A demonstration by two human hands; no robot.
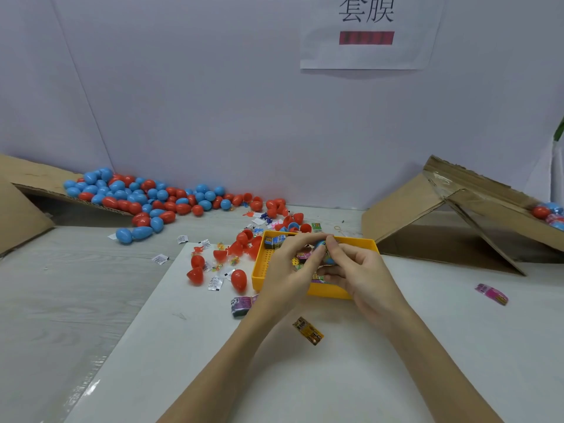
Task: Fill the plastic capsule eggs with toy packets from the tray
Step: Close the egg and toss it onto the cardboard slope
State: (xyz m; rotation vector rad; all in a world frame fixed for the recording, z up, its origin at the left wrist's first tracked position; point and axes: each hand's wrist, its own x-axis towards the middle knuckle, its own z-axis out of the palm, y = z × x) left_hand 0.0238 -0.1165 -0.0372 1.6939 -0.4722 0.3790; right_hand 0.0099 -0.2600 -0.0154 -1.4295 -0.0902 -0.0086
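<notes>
You have smooth, glossy red and blue plastic capsule eggs heaped at the back left, each catching a small highlight. Your yellow rectangular plastic tray looks hard and semi-matt, its floor perforated with fine holes. The printed toy packets, such as the yellow foil-like packet and the pink one, are shiny crinkled film. A matt white sheet lies on your pale wood-grain tabletop, which has a low sheen. Brown corrugated cardboard flaps are rough and matt, with glossy clear tape on the right one. A white paper sign is flat and matt.
</notes>
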